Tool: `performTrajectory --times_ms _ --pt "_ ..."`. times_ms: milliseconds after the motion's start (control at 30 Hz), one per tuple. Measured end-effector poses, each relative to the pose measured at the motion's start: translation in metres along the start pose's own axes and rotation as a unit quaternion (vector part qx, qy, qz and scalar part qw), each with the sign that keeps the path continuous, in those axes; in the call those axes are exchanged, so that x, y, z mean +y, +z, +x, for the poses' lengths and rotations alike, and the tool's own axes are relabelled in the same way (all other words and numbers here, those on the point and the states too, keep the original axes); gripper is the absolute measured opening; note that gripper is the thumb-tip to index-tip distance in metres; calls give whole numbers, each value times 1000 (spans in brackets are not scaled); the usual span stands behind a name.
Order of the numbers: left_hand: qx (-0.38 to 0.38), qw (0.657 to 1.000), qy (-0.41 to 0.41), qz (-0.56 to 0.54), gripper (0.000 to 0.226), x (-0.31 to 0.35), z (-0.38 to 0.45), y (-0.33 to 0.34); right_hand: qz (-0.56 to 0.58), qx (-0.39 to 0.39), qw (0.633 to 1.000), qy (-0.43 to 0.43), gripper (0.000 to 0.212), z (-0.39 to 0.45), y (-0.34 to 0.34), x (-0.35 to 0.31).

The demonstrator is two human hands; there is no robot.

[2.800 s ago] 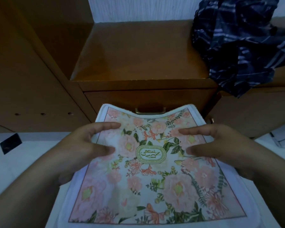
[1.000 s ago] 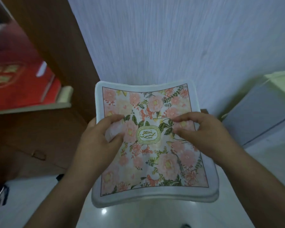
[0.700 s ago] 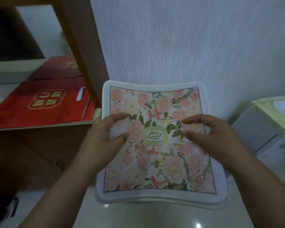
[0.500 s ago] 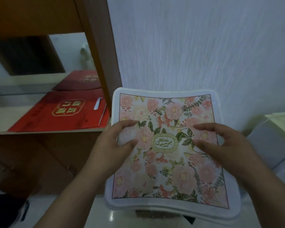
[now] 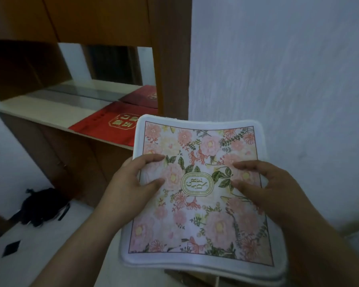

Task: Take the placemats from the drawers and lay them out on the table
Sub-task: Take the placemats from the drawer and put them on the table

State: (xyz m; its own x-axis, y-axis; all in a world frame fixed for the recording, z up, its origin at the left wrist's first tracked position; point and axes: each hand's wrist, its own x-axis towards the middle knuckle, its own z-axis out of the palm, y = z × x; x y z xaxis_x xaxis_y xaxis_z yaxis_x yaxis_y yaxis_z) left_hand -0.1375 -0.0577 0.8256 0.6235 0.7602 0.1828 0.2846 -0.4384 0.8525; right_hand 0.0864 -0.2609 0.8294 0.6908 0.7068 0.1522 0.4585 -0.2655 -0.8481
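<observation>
A: Placemats (image 5: 197, 224) are appearing as a small stack — white-bordered cloth squares, the top one printed with pink and peach flowers, green leaves, a thin dark frame line and a central oval badge reading "GARDEN". At least two white edges are showing at the near side; the exact count is not readable.

B: Stack position: it is being held in the air in front of the pale wall (image 5: 288, 79), the far edge bowing slightly upward, with nothing under it but the hands.

A: Grip: the left hand (image 5: 131, 187) is clasping the stack's left edge, thumb and forefinger lying on the print. The right hand (image 5: 267, 191) is doing the same on the right edge. Both are closed on the placemats.

B: Surroundings: a wooden cabinet (image 5: 170, 59) is standing to the left, its shelf (image 5: 39, 108) carrying a red folder (image 5: 110, 125) with gold lettering. A dark bag (image 5: 42, 206) is lying on the floor (image 5: 39, 255).

A: Change from the earlier frames — 2.8 s ago the stack was in front of a closed drawer, beside a dark striped cloth. Both have gone from view; the shelf is now showing. The hold has stayed the same.
</observation>
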Motion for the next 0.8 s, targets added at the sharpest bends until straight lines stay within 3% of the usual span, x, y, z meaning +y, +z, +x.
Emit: performTrajectory --times_ms 233,433,600,800 --pt "145 980 -134 20 38 -12 -65 -14 -5 -163 983 -80 29 38 44 -9" --pt "279 941 -186 54 41 -15 -135 -58 25 -299 943 -145 29 42 114 -55" --pt "369 898 -220 91 42 -17 -192 -93 29 -362 903 -228 30 22 165 -106" --pt "447 854 -252 90 43 -23 -261 -134 25 -427 864 -266 29 -24 220 -162"
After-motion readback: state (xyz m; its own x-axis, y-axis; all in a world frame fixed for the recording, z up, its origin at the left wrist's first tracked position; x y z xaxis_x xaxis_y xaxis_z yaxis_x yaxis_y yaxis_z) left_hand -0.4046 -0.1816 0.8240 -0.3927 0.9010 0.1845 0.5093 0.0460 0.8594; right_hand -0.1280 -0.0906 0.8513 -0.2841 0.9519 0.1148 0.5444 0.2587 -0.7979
